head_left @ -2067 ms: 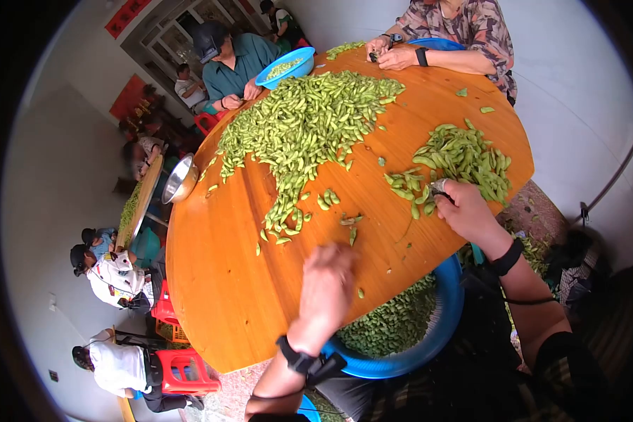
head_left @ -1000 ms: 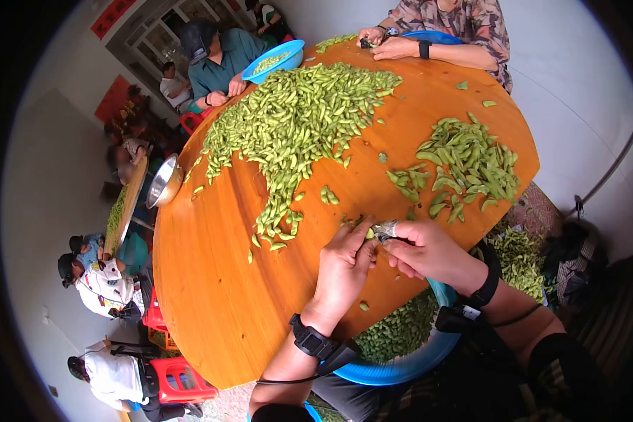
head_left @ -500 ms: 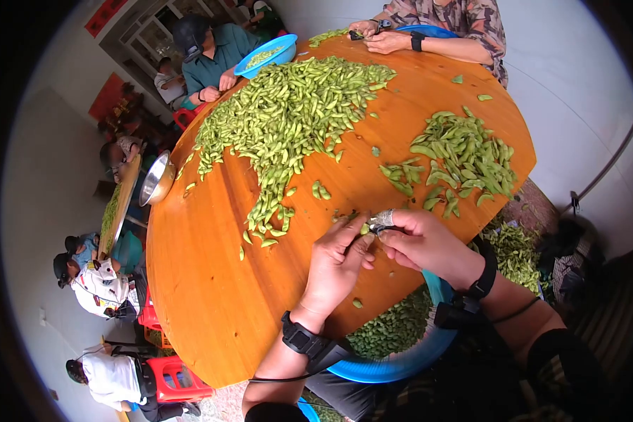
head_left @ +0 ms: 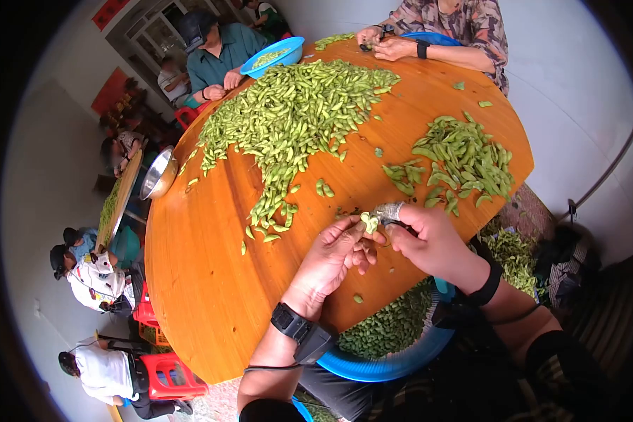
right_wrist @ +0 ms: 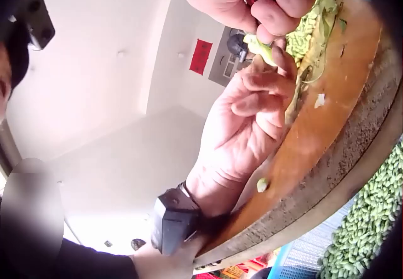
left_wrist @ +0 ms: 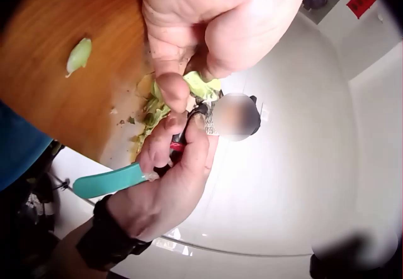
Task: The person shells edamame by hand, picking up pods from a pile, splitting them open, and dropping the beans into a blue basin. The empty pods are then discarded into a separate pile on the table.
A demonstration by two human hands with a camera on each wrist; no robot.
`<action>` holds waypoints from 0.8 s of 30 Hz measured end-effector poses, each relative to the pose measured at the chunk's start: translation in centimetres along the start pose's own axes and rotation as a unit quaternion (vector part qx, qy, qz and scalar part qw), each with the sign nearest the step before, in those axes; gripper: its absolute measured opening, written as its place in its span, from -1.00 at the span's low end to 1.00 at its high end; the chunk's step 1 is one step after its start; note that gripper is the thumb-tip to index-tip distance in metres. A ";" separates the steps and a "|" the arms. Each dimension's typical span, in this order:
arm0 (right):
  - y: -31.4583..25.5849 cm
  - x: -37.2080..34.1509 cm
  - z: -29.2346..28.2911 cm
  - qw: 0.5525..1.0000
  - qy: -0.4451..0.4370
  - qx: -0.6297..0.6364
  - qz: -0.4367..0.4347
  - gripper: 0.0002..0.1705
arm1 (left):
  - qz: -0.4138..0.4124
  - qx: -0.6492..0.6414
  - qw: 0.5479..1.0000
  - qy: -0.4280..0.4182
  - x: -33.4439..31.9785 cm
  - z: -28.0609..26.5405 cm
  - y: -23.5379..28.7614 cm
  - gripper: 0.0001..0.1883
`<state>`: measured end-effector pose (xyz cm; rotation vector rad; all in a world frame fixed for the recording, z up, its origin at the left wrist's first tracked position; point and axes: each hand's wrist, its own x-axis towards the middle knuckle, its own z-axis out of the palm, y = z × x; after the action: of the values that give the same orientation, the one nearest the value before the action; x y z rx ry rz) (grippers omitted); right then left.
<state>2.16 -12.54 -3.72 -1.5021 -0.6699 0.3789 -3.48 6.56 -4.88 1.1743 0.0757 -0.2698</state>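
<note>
My left hand (head_left: 328, 259) pinches a split pale-green bean pod (head_left: 370, 222) between thumb and fingertips, over the near edge of the table. Close against it, my right hand (head_left: 439, 240) grips a small tool with a curved teal handle (left_wrist: 108, 182) and a dark, red-marked part; its working end is hidden among the fingers. A greyish wrap (head_left: 389, 211) covers a right fingertip. Below the hands, a blue basin (head_left: 394, 371) is heaped with shelled green beans (head_left: 387, 329). One loose bean (head_left: 358, 299) lies near the table edge.
Across the round wooden table (head_left: 211, 288) spreads a large heap of pods (head_left: 302, 112), with a smaller pile (head_left: 468, 158) at right. A steel bowl (head_left: 159, 174) stands at the left edge. Two people work opposite, one beside a blue bowl (head_left: 288, 55). More pods (head_left: 511, 257) lie on the floor.
My right hand has come from the smaller pile to meet the left hand at the near edge. The pod between them now shows split, with its pale inside visible.
</note>
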 end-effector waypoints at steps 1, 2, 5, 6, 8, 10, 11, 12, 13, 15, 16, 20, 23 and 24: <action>0.1 -0.1 0.2 0.997 0.011 -0.057 -0.051 -0.90 | 0.011 -0.036 0.999 0.009 0.0 0.0 -0.1 -0.71; 0.0 -0.3 0.3 0.995 0.006 -0.074 -0.068 -0.89 | 0.022 -0.072 0.997 0.018 0.0 0.0 -0.2 -0.77; 0.4 -0.3 0.5 0.992 0.009 -0.106 -0.076 -0.85 | 0.022 -0.034 0.999 0.011 -0.4 0.7 0.1 -0.75; 0.4 -0.3 0.5 0.991 0.007 -0.108 -0.076 -0.85 | 0.024 -0.036 0.999 0.011 -0.5 1.1 0.1 -0.75; 0.5 -0.2 0.4 0.989 0.021 -0.130 -0.072 -0.81 | 0.058 -0.055 0.996 0.035 -0.5 1.9 0.1 -0.77; -0.2 -0.2 0.6 0.987 0.022 -0.134 -0.089 -0.81 | 0.076 0.014 0.996 0.034 -0.2 1.5 -0.4 -0.77; -0.5 -0.3 0.7 0.985 0.023 -0.135 -0.105 -0.80 | 0.092 0.084 0.992 0.035 0.0 1.3 -0.6 -0.77; -0.5 -0.3 0.7 0.985 0.023 -0.136 -0.106 -0.80 | 0.093 0.084 0.991 0.035 0.1 1.1 -0.9 -0.77; -0.3 -0.3 0.7 0.990 0.014 -0.116 -0.081 -0.79 | 0.103 0.099 0.989 0.037 0.1 0.9 -1.3 -0.76; -0.1 -0.4 0.9 0.994 0.005 -0.095 -0.055 -0.79 | 0.113 0.113 0.986 0.041 0.1 0.7 -1.4 -0.75; 0.0 -0.4 1.1 0.993 0.014 -0.100 -0.069 -0.78 | 0.113 0.102 0.987 0.054 0.1 0.7 -1.4 -0.76; -0.2 -0.3 1.5 0.997 0.023 -0.056 -0.049 -0.77 | 0.053 0.051 0.995 0.069 -0.2 0.7 -0.8 -0.78; 0.6 -0.2 1.3 0.998 0.007 -0.064 -0.028 -0.76 | 0.035 0.021 0.995 0.090 -0.4 1.6 -0.3 -0.78; 0.7 -0.2 1.3 0.998 0.005 -0.064 -0.027 -0.76 | 0.035 0.020 0.995 0.092 -0.4 1.6 -0.5 -0.78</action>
<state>1.33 -11.58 -4.49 -1.6026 -0.7361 0.2919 -4.12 5.03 -4.60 1.2363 0.1904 -0.1018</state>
